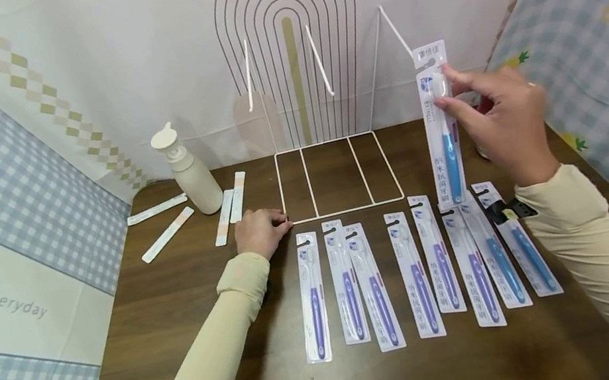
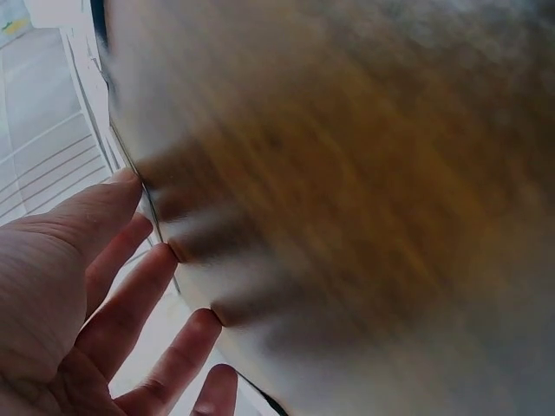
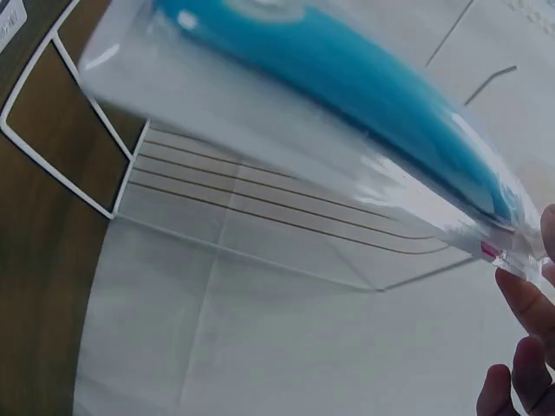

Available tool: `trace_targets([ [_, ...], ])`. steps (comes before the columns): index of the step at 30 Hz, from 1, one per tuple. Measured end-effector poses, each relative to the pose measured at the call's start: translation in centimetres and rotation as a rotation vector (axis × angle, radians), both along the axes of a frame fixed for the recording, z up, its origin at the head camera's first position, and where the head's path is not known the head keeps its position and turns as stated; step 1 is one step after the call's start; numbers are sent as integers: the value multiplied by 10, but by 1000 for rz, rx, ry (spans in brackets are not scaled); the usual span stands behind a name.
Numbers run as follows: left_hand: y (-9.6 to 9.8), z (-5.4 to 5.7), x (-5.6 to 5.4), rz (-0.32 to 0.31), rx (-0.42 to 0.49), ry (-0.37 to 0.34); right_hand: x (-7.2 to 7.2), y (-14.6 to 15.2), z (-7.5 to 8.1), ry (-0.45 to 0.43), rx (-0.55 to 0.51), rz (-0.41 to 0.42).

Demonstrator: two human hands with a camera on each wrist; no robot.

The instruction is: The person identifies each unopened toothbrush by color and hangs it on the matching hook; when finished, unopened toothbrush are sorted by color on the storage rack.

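Note:
My right hand [image 1: 503,110] pinches a packaged toothbrush [image 1: 442,126] with a blue handle, holding it upright near the right arm of a white wire rack [image 1: 344,211]. In the right wrist view, the clear blister of this toothbrush [image 3: 347,87] crosses in front of the rack, and the fingertips [image 3: 520,299] are at its edge. My left hand [image 1: 260,232] rests at the rack's front left corner; the left wrist view shows its fingers [image 2: 178,355] extended with the tips down on the surface. Three prongs stick out from the rack's upper part.
Several packaged toothbrushes lie in a row before the rack, purple ones [image 1: 380,298] at left and blue ones [image 1: 501,264] at right. A cream pump bottle [image 1: 197,181] stands left, with several thin paper sachets [image 1: 168,234] around it. Cloth-covered walls [image 1: 160,52] enclose the wooden table [image 1: 183,331].

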State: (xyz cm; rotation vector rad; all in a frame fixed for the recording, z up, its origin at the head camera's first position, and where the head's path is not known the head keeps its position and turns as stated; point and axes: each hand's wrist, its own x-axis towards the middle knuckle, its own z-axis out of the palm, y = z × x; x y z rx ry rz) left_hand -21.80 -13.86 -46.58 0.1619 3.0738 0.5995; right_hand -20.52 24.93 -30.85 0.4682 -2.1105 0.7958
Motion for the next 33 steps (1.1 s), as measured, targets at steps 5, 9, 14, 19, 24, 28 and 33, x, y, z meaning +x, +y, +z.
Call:
trace_targets([
  [5, -3, 0, -1, 4, -7, 12, -15, -12, -12, -63, -99, -13],
  [9, -4, -2, 0, 12, -15, 8, -42, -20, -22, -102, -143, -48],
  [14, -1, -5, 2, 17, -25, 14, -87, -26, -31, -145, -210, -90],
  [19, 4, -7, 3, 25, -26, 16, -124, -32, -31, -185, -299, -123],
  [24, 7, -8, 4, 21, -20, 26, -149, -36, -32, -257, -385, -175],
  [28, 6, -7, 3, 23, -21, 36, -163, -39, -32, -265, -424, -195],
  [33, 2, -5, 2, 38, -32, 41, -173, -46, -31, -261, -430, -197],
])
